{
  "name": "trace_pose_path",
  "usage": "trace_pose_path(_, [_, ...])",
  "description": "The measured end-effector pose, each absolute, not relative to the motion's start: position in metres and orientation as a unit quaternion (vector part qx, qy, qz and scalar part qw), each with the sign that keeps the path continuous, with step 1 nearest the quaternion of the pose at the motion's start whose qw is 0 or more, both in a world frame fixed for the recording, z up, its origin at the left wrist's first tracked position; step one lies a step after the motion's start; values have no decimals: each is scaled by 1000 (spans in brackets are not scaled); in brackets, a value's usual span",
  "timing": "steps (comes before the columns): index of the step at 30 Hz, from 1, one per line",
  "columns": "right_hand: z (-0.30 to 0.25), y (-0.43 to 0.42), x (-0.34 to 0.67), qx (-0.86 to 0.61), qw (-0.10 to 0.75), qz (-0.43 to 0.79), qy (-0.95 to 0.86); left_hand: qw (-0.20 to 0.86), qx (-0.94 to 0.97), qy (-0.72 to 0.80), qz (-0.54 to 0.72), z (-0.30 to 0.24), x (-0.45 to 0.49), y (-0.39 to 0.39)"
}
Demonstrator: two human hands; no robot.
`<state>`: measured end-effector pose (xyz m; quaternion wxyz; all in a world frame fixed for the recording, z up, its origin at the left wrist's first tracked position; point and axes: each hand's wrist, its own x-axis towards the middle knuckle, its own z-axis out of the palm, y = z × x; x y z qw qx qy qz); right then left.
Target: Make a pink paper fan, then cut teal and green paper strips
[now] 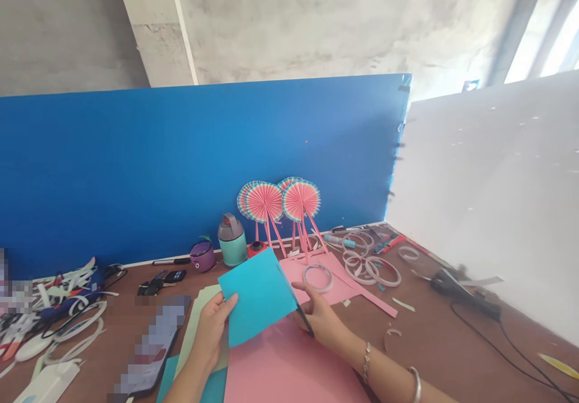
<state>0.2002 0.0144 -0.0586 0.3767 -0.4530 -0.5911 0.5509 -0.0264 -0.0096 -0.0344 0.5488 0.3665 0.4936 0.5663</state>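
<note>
A bright blue sheet of paper [260, 297] is held up in front of me, tilted, its left edge pinched between the thumb and fingers of my left hand [217, 318]. Along the sheet's right edge, my right hand [319, 318] grips a pair of scissors [306, 323] by the dark handles. The blades lie close against that edge and are partly hidden. Below the raised sheet lie a large pink sheet [280, 370], pale green paper [192, 318] and more blue paper [215, 386].
Round pink pleated paper fans [266, 203] lean near the blue partition [136, 174]. A teal bottle [233, 249] and purple pot [201, 256] stand beside them. Tape rolls [383, 271] lie right, near a black corded tool [465, 294]. Leftward are a phone [154, 355] and heaped scraps [27, 318].
</note>
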Motion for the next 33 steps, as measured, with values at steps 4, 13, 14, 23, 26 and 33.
trace_pose_path(4, [-60, 16, 200, -453, 374, 551, -592, 550, 370, 491, 565, -35, -27, -9])
trace_pose_path(13, [-62, 18, 199, -457, 373, 548, -593, 560, 377, 465, 573, -48, -33, -6])
trace_pose_path(14, [-63, 19, 199, -453, 376, 549, -593, 562, 376, 463, 573, -48, -33, -6])
trace_pose_path(23, [-59, 17, 198, -443, 388, 554, -588, 581, 368, 451, 569, -47, -31, -6])
trace_pose_path(26, [-58, 16, 198, -439, 391, 560, -583, 583, 371, 451, 566, -48, -32, -5])
trace_pose_path(33, [-56, 15, 197, -435, 391, 563, -585, 586, 373, 449, 562, -48, -32, -5])
